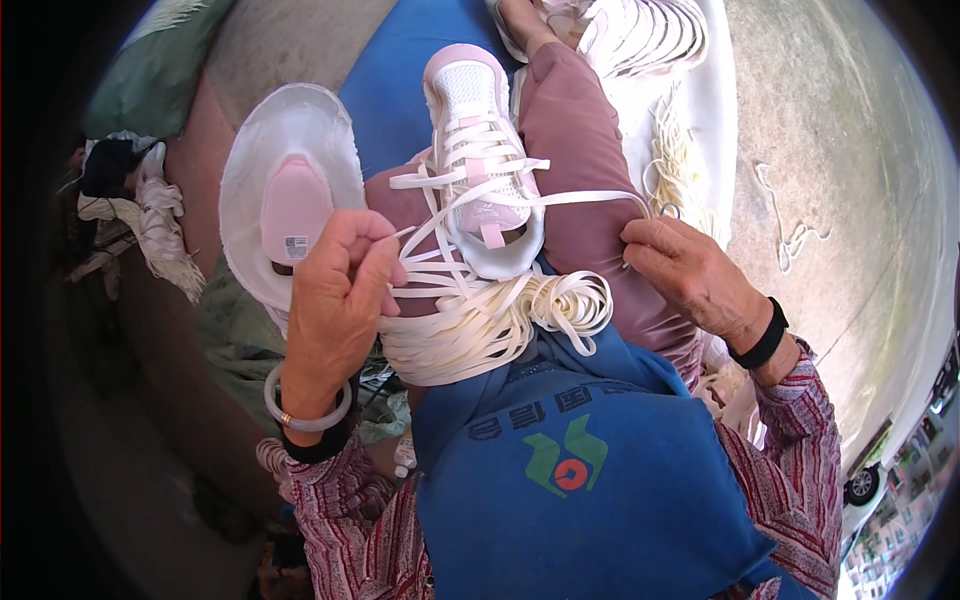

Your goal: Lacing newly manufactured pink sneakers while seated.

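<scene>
A white-and-pink sneaker [484, 190] rests across my thighs, its toe pointing away from me. White laces [480, 150] criss-cross its front, and loose lengths run out to both sides. My left hand [350, 275] is closed in a pinch on a thin lace end, left of the sneaker's heel. Out to the right, my right hand [690, 275] pinches the lace that stretches from the sneaker's opening across my knee. A small dark curved thing shows by its fingers, too small to name. Below the heel, a thick bundle of cream laces [460, 340] lies on my lap.
Left of my knees is a white hollow shell-like piece [240, 190] with a pink oval pad. Several white shoe parts [645, 40] lie on a white sheet at the upper right, near more laces [672, 150]. One stray lace [790, 240] lies on the concrete floor.
</scene>
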Demonstrator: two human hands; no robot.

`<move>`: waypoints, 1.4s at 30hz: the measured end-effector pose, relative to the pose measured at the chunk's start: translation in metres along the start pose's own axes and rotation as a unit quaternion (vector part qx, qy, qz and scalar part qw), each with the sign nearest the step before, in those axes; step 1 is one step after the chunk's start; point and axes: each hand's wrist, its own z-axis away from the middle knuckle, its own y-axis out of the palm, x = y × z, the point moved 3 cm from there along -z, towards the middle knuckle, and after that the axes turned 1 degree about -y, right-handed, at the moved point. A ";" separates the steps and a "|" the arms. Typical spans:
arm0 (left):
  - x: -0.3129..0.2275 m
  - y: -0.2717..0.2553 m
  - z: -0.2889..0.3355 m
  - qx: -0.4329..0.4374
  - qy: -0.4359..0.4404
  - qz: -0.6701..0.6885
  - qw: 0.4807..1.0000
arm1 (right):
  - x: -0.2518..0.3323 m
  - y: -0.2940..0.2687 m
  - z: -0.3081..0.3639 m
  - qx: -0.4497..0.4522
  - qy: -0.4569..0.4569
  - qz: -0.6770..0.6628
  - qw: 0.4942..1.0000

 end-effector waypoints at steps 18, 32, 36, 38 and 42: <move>-0.010 0.069 -0.050 0.008 0.157 -0.163 0.974 | -0.019 0.008 -0.077 -0.129 0.083 0.016 0.988; -0.001 0.081 -0.054 -0.001 0.142 -0.185 0.973 | -0.012 0.024 -0.084 -0.184 0.035 0.012 0.982; -0.001 0.084 -0.060 0.010 0.064 -0.113 0.991 | -0.013 0.022 -0.083 -0.150 0.050 0.026 0.987; 0.003 0.083 -0.059 -0.003 0.066 -0.090 0.994 | -0.015 0.026 -0.086 -0.165 0.023 0.012 0.986; 0.005 0.084 -0.061 0.015 0.016 -0.058 0.998 | -0.014 0.025 -0.088 -0.169 0.016 0.023 0.985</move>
